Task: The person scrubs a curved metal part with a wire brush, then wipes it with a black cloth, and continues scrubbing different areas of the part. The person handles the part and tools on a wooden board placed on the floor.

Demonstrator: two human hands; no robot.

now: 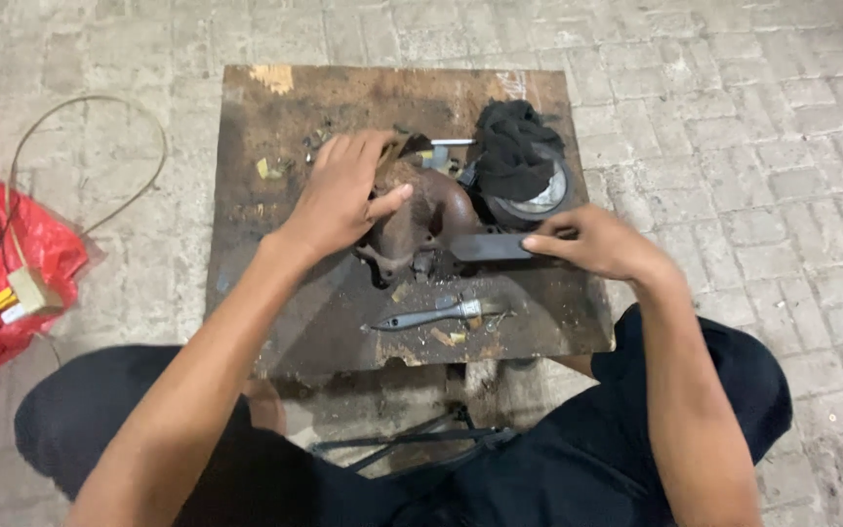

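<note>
My left hand (339,200) presses down on the rusty cast metal part (421,220) in the middle of the worn wooden board (265,146), fingers spread over its top, thumb hooked on the side. My right hand (602,244) has its fingers closed on a flat dark bar (490,247), whose tip meets the part's lower edge. If I push the bar hard it could slip off and strike my left thumb. The part could also skid toward the black rag (511,146). A grey-handled tool (436,314) lies nearer me.
</note>
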